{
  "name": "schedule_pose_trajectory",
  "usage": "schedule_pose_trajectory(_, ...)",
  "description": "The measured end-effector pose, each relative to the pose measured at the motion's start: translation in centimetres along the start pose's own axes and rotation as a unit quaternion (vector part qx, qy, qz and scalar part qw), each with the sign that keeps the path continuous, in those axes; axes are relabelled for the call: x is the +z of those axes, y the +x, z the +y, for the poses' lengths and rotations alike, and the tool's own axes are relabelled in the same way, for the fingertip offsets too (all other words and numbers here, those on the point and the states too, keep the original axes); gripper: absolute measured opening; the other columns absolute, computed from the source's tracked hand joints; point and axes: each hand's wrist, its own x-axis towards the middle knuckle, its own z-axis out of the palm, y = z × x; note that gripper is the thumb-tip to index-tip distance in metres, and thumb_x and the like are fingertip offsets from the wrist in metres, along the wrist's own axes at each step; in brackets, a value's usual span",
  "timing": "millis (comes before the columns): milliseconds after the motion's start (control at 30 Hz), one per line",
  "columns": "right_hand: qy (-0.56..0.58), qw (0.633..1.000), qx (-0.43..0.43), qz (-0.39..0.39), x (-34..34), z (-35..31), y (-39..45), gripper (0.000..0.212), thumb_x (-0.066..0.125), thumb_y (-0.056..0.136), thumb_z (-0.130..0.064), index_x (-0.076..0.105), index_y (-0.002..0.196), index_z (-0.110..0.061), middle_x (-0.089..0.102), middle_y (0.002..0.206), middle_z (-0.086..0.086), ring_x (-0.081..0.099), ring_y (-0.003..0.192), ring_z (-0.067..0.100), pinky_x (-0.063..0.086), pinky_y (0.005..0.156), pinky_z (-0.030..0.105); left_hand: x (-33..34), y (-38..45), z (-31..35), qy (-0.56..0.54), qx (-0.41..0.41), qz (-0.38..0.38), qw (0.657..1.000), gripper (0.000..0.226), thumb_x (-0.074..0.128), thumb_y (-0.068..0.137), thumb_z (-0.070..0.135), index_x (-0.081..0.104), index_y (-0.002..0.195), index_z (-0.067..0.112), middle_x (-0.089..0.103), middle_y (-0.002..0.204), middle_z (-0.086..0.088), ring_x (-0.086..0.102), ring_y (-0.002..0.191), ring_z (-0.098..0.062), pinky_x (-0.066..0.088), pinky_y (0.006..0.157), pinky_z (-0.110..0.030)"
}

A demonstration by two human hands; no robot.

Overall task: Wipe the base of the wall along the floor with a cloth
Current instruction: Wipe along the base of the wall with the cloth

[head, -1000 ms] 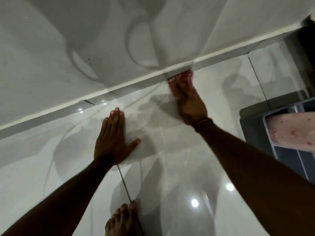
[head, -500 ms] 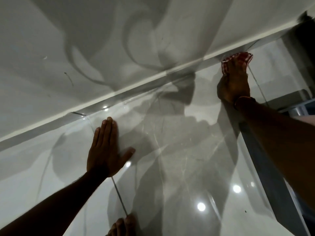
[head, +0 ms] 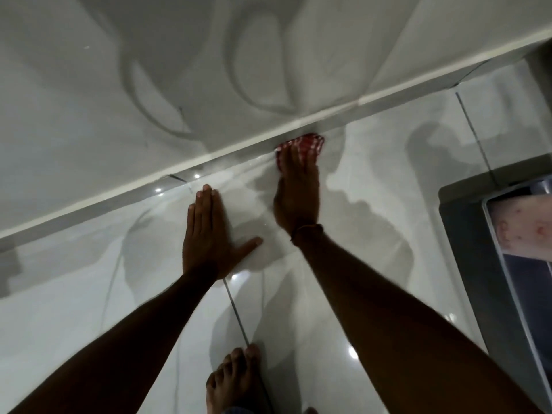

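Observation:
A red-and-white checked cloth (head: 310, 144) is pressed against the grey skirting strip (head: 89, 204) where the white wall (head: 149, 85) meets the glossy floor (head: 358, 180). My right hand (head: 297, 189) lies flat over the cloth, fingers stretched toward the wall, holding it down. A thin band circles that wrist. My left hand (head: 209, 234) rests palm-down on the floor tile to the left, fingers together, thumb spread, holding nothing. Most of the cloth is hidden under my right fingers.
A grey box-like object (head: 478, 249) with a shiny metal frame and pink patterned fabric (head: 525, 225) stands at the right edge. My bare foot (head: 236, 380) is on the floor at the bottom. Dark grout lines cross the tiles.
My right hand has slid the cloth back left along the skirting, from far right toward the middle. The left hand stays planted on the floor.

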Motion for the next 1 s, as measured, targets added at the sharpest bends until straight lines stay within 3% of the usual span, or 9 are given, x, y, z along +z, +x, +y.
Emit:
schedule_pose_trajectory(100, 0.038, 0.998, 0.003, -0.042, 1.9, -4.0, -1.9, 0.063, 0.044, 0.102, -0.005, 0.034, 0.164, -0.015, 0.032, 0.172, 0.011, 0.015, 0.163, 0.036, 0.017, 0.134, 0.051, -0.3, -0.1, -1.2, -0.006, -0.022, -0.010, 1.000, 0.136, 0.049, 0.080, 0.092, 0.002, 0.167, -0.001, -0.003, 0.176, -0.021, -0.004, 0.164, -0.034, 0.000, 0.133, -0.046)
schedule_pose_trajectory(300, -0.008, 0.991, -0.098, -0.096, 4.0, -5.8, -4.1, 0.063, 0.034, 0.100, -0.014, 0.037, 0.163, -0.016, 0.033, 0.172, 0.008, 0.017, 0.162, 0.041, 0.021, 0.132, 0.055, -0.9, -0.8, -3.7, 0.010, 0.008, -0.020, 1.000, 0.130, 0.040, 0.083, 0.090, 0.006, 0.166, -0.003, 0.000, 0.176, -0.022, -0.003, 0.164, -0.033, 0.005, 0.133, -0.048)
schedule_pose_trajectory(567, -0.037, 0.990, -0.111, -0.078, 4.2, -5.9, -4.2, 0.062, 0.032, 0.100, -0.015, 0.038, 0.162, -0.012, 0.035, 0.171, 0.010, 0.019, 0.161, 0.042, 0.021, 0.132, 0.056, -0.9, -1.0, -4.0, 0.010, 0.011, -0.009, 1.000, 0.126, 0.037, 0.086, 0.091, 0.008, 0.167, -0.001, 0.004, 0.176, -0.021, 0.000, 0.164, -0.032, 0.007, 0.133, -0.048)
schedule_pose_trajectory(733, -0.083, 0.983, -0.130, -0.094, 2.8, -2.4, -2.6, 0.068, 0.024, 0.097, -0.014, 0.036, 0.164, -0.021, 0.034, 0.172, 0.003, 0.021, 0.162, 0.039, 0.021, 0.133, 0.051, -0.8, -0.8, -3.7, 0.029, 0.015, -0.004, 0.999, 0.125, 0.043, 0.087, 0.089, 0.008, 0.166, -0.002, 0.003, 0.176, -0.021, 0.002, 0.164, -0.034, 0.006, 0.133, -0.048)
schedule_pose_trajectory(867, -0.084, 0.992, -0.068, -0.058, -0.6, 4.5, 0.7, 0.066, 0.038, 0.099, -0.013, 0.038, 0.162, -0.030, 0.032, 0.173, 0.002, 0.021, 0.163, 0.033, 0.017, 0.135, 0.043, -1.1, -0.3, -3.9, 0.055, 0.024, -0.003, 0.998, 0.126, 0.045, 0.086, 0.089, 0.011, 0.165, -0.003, 0.006, 0.176, -0.022, 0.005, 0.164, -0.035, 0.008, 0.133, -0.049)
schedule_pose_trajectory(1000, -0.122, 0.991, -0.012, -0.050, -6.9, 12.6, 4.5, 0.067, 0.041, 0.090, -0.015, 0.046, 0.157, -0.014, 0.043, 0.165, 0.016, 0.033, 0.155, 0.047, 0.030, 0.127, 0.058, -1.0, 0.0, -3.8, 0.061, 0.018, -0.001, 0.998, 0.126, 0.043, 0.085, 0.089, 0.011, 0.165, -0.002, 0.005, 0.176, -0.022, 0.004, 0.164, -0.034, 0.007, 0.133, -0.048)
